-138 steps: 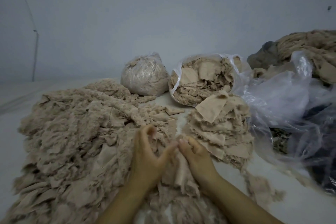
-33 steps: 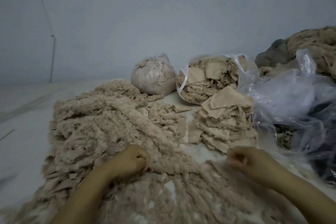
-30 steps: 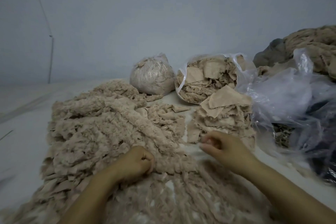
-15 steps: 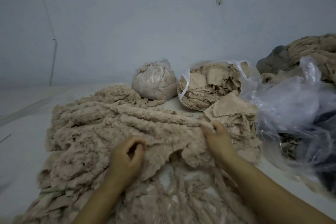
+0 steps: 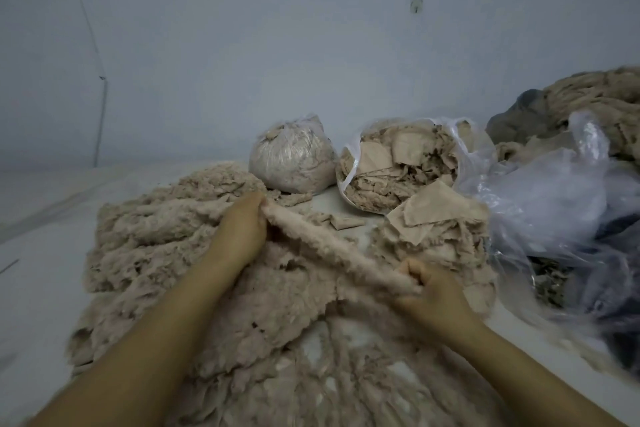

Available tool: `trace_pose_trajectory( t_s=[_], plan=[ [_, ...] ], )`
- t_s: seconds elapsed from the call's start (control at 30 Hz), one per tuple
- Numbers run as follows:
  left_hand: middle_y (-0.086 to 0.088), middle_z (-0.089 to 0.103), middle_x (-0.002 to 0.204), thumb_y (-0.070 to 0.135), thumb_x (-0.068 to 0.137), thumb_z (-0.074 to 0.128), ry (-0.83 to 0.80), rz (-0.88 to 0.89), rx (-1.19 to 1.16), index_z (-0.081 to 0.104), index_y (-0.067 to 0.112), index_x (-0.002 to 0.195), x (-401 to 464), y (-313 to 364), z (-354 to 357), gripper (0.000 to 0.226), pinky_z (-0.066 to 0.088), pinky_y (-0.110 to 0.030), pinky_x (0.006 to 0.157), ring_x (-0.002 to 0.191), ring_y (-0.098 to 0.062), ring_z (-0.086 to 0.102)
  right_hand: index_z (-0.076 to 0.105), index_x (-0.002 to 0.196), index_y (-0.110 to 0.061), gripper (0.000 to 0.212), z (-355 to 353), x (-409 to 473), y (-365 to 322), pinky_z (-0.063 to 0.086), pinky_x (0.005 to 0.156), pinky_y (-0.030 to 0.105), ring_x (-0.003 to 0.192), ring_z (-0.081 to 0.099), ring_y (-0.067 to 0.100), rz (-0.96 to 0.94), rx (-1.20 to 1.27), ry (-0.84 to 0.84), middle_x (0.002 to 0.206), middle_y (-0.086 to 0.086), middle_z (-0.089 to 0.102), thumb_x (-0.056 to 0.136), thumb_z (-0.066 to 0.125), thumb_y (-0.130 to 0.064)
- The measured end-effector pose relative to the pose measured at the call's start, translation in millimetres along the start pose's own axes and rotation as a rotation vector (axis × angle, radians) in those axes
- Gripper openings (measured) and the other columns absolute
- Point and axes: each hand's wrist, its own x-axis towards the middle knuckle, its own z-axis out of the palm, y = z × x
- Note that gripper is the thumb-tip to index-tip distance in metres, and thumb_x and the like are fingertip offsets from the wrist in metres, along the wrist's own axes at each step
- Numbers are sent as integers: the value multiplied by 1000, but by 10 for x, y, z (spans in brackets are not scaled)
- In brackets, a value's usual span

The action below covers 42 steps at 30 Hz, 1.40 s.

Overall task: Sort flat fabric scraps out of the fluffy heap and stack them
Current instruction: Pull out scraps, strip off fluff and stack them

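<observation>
A wide heap of fluffy beige fabric [image 5: 149, 239] covers the pale floor in front of me. Lifted over it is a long fluffy strip [image 5: 325, 246], stretched between both hands. My left hand [image 5: 239, 236] grips its far end, fingers curled round it. My right hand [image 5: 426, 284] grips the near end, low and to the right. A stack of flat beige scraps [image 5: 436, 229] stands just right of the strip, behind my right hand. One small flat scrap [image 5: 343, 221] lies on the floor between heap and stack.
An open plastic bag of beige scraps [image 5: 401, 163] and a tied clear bag [image 5: 294, 159] stand at the back. Crumpled clear plastic [image 5: 554, 204] over dark material fills the right side. More fluffy fabric [image 5: 599, 100] is piled far right. A pale wall rises behind.
Both hands had been down on the heap, pulling it toward the stack. Now they hold one fluffy strip up between them, the left hand farther back and the right hand nearer me.
</observation>
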Motion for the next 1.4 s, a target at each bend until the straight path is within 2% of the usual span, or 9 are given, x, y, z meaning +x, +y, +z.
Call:
trace_pose_trajectory(
  t_s=[0.1, 0.23, 0.43, 0.63, 0.8, 0.93, 1.03, 1.2, 1.4],
  plan=[
    [1, 41, 78, -14, 74, 45, 150, -13, -193, 42, 9, 81, -79, 130, -100, 24, 24, -22, 55, 75, -18, 36, 34, 61, -25, 43, -17, 59, 65, 33, 55, 34, 60, 42, 15, -90, -304, 163, 60, -6, 43, 71, 71, -7],
    [-4, 48, 85, -9, 71, 56, -82, 56, -77, 49, 15, 77, -609, -112, -99, 26, 27, -27, 61, 79, -20, 44, 48, 79, -20, 25, -74, -205, 177, 44, 64, 38, 77, 49, 20, -118, -469, -55, 84, -7, 45, 73, 62, -1],
    [7, 45, 90, 7, 79, 55, -528, 206, 24, 37, 30, 66, -1119, -175, -38, 32, 41, -23, 72, 80, -4, 43, 65, 110, -26, 25, -132, -770, 74, 40, 77, 7, 90, 50, -4, -284, -387, -415, 109, -13, 51, 87, 55, -19],
    [3, 49, 61, 37, 86, 62, -270, -206, -101, 41, 17, 64, -1014, -143, 11, 37, 34, -28, 56, 59, -13, 45, 57, 126, -38, 36, -119, -1134, -50, 26, 101, 5, 120, 39, -16, -271, -323, -638, 125, -28, 47, 99, 35, -47],
    [11, 49, 82, 33, 87, 58, -246, 67, 311, 48, 25, 81, -991, 119, -10, 14, 38, -28, 61, 78, -13, 56, 69, 86, -44, 18, -233, -683, -100, 43, 72, 9, 79, 60, -8, 21, -134, -204, 85, -23, 67, 91, 63, -28],
    [9, 54, 119, 26, 96, 46, -345, 284, -4, 59, 25, 120, -988, 509, 269, 27, 40, -27, 94, 112, -10, 51, 57, 122, -28, 44, 46, -250, 42, 39, 72, 20, 84, 53, 5, 250, -403, -338, 98, -9, 57, 84, 65, -48],
    [2, 41, 145, 38, 100, 36, -518, 442, 14, 44, 18, 138, -1075, 567, 544, 44, 15, -21, 114, 135, -12, 31, 60, 88, -26, 15, 331, -206, 173, 35, 65, 20, 76, 48, 6, 146, -439, -343, 85, -5, 55, 88, 61, -41],
    [5, 5, 160, 66, 88, 7, -730, 349, 214, 12, 21, 152, -1185, 97, 709, 78, -17, -18, 109, 144, -5, -5, 37, 73, -16, 27, 265, -145, 325, 29, 53, 22, 57, 37, 9, 304, 13, 173, 64, -2, 42, 93, 55, -18],
    [16, -7, 156, 81, 78, 21, -830, 285, 166, 2, 31, 151, -1098, -57, 723, 91, -18, -20, 107, 129, 5, -25, 44, 77, -18, 21, 275, -140, 289, 34, 50, 18, 54, 37, 7, 324, 241, 376, 64, 0, 43, 94, 56, -20]
  ],
)
